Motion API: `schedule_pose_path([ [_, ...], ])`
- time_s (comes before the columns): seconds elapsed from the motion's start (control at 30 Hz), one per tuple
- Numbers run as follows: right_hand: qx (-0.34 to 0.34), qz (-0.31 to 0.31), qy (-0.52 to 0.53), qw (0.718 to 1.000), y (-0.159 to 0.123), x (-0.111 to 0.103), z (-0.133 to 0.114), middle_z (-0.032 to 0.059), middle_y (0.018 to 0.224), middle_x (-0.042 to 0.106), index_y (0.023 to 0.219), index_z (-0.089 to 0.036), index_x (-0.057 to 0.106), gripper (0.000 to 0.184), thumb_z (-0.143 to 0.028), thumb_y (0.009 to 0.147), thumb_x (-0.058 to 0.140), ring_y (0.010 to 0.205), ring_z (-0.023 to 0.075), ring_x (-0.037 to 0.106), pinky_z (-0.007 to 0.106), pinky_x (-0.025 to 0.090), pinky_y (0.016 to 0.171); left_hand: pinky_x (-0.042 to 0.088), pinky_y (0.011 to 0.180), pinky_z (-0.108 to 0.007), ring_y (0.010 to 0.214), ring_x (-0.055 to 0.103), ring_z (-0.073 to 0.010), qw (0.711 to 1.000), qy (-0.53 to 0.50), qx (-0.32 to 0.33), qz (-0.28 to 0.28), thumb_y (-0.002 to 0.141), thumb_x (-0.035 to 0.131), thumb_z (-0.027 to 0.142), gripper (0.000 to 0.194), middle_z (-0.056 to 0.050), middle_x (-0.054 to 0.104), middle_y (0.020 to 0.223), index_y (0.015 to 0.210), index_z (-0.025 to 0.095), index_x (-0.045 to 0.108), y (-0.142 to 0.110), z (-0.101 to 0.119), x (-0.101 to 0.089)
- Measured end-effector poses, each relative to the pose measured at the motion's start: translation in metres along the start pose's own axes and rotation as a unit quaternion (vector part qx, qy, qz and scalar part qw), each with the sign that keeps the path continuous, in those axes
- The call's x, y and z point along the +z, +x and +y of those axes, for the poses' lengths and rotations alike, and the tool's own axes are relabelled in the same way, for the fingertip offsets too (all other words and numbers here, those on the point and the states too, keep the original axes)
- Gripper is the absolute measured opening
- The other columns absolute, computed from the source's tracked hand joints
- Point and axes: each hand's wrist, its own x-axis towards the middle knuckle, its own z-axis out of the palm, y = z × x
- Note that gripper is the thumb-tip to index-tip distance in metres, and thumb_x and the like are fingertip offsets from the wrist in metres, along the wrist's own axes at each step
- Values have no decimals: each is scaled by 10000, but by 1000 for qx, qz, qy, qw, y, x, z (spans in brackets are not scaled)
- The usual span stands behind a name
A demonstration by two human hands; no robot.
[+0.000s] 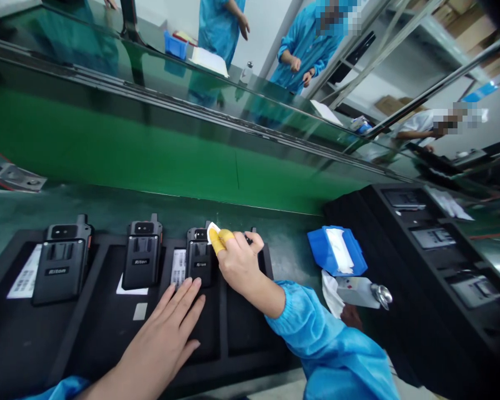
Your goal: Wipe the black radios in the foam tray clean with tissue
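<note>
Nearest the camera, at the lower left, the left hand (169,333) is held open and palm down over a black tray (224,328); nothing is gripped, and its fingertips are placed just beside the lower end of the third handset (200,266).

From left to right, the tray's compartments are occupied by a first handset (60,266) on a barcoded sheet (26,275), a second handset (141,258) on white paper (129,286) with a silver sticker (140,311) below it, and the third handset beside a barcoded label (179,266). The third handset is laid back side up, its long axis run almost straight up the frame, antenna end pointed to the top. Its upper right part is covered by the right hand (241,261), by which a white wipe (211,229) is pinched closed between yellow-covered fingers against that top end. A fourth handset (254,229) is mostly hidden by the same hand.

Right of center, white wipes (340,251) are held in a blue bin (316,251); below it are seen a crumpled cloth (332,294) and a metal-topped bottle (360,293). At the right, devices are contained in a black stack (370,239). Across the upper frame, the view is crossed by a green barrier (150,150).
</note>
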Motion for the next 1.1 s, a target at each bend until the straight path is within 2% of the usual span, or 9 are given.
schedule_pose_path([
  [0.1, 34, -10, -5, 999, -3, -2, 8, 25, 753, 530, 653, -181, 639, 272, -69, 838, 475, 786, 141, 415, 394, 163, 899, 266, 1131, -389, 1276, 445, -236, 1000, 5, -1, 7, 867, 447, 333, 396, -105, 481, 1389, 1200, 168, 583, 0, 1, 1],
  [0.2, 44, -10, 1, 999, 0, -3, 15, 17, 836, 569, 773, -227, 681, 240, -116, 871, 493, 821, 136, 429, 392, 153, 915, 276, 1127, -398, 1282, 438, -236, 1000, 0, -1, 3, 860, 464, 338, 401, -108, 474, 1394, 1207, 173, 578, 0, 1, 2],
  [0.33, -74, -17, 71, 995, 13, -3, 15, -16, 950, 601, 946, -299, 676, 181, -222, 921, 515, 877, 122, 447, 375, 138, 934, 270, 1129, -401, 1277, 444, -240, 1000, 6, 2, 2, 867, 447, 331, 397, -113, 490, 1378, 1200, 166, 586, 0, -1, 2],
  [0.43, -113, -45, 90, 988, 20, -3, 17, -23, 978, 610, 1006, -309, 660, 177, -234, 928, 520, 883, 122, 454, 374, 143, 932, 287, 1117, -387, 1254, 467, -235, 1000, 18, 10, 4, 883, 403, 325, 391, -111, 509, 1360, 1178, 164, 602, 3, -1, 0],
  [0.53, -107, -60, 78, 989, 20, -4, 23, -26, 952, 619, 1020, -311, 655, 183, -236, 931, 513, 882, 127, 453, 385, 142, 937, 326, 1085, -385, 1238, 481, -235, 1000, 27, 10, 4, 895, 364, 312, 396, -111, 520, 1348, 1169, 164, 608, 5, -1, -3],
  [0.67, -102, -36, 68, 992, 14, -5, 31, -23, 948, 624, 970, -285, 668, 194, -197, 930, 500, 863, 120, 452, 387, 138, 949, 359, 1056, -384, 1237, 481, -237, 999, 35, 23, -3, 887, 382, 301, 390, -115, 508, 1359, 1181, 161, 597, 5, -2, -4],
  [0.87, -62, -20, 35, 997, 1, -3, 37, -1, 861, 608, 817, -231, 687, 198, -131, 888, 532, 851, 126, 451, 387, 145, 955, 249, 1128, -380, 1253, 463, -225, 1000, 17, -1, 18, 898, 362, 306, 385, -107, 508, 1360, 1149, 160, 615, 3, 1, 0],
  [1.0, -4, 20, 24, 999, 6, -5, 22, 7, 889, 594, 899, -255, 692, 193, -159, 896, 525, 861, 129, 446, 385, 158, 948, 180, 1153, -366, 1251, 463, -217, 999, 16, -2, 29, 896, 357, 294, 381, -106, 521, 1344, 1127, 157, 627, 3, 2, 0],
  [1.1, -34, 35, 36, 998, 19, -3, 3, 4, 884, 587, 892, -249, 689, 163, -196, 900, 535, 840, 124, 430, 385, 163, 945, 173, 1154, -361, 1256, 455, -221, 999, 21, 7, 23, 890, 375, 293, 379, -111, 523, 1338, 1139, 151, 623, 3, 1, 0],
])
